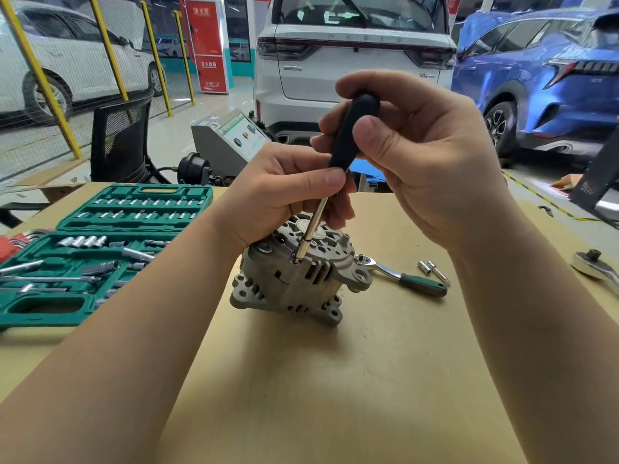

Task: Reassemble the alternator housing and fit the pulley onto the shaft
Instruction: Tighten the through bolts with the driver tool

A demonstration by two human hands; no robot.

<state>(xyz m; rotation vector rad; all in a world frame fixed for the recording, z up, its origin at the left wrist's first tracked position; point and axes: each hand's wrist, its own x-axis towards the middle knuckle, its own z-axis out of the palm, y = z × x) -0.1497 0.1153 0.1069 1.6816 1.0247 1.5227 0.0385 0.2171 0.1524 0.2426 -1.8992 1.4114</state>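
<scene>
Housing-bolt step in hand, judging by the layout: right hand (425, 155) wraps the black handle of a driver (338, 169), thumb and fingers curled round it. Left hand (284, 195) pinches the driver's steel shank just below the handle, guiding it. Driver tip sits at a bolt hole on the top rim of the alternator (298, 276), directly under both hands, shank tilted down-left. Alternator stands on the bench (335, 380) with its flat end face up; halves look mated. No pulley visible on it or anywhere on the bench, so pulley fitting not yet done.

Next move likely calls for keeping the tip seated square in the bolt head while the right hand twists, left hand steadying the shank; slipping off the head is the risk. Whether the bolt is snug already, cannot tell.

Containers: green socket case (100, 249), open, out past the left forearm. Lid half holds rows of small sockets and bits; base half holds larger sockets, extension bars and adapters, with some slots bare. Ratchet (402, 276) with green grip lies touching the alternator on the right-hand side, loose sockets (432, 269) just beyond it.
</scene>
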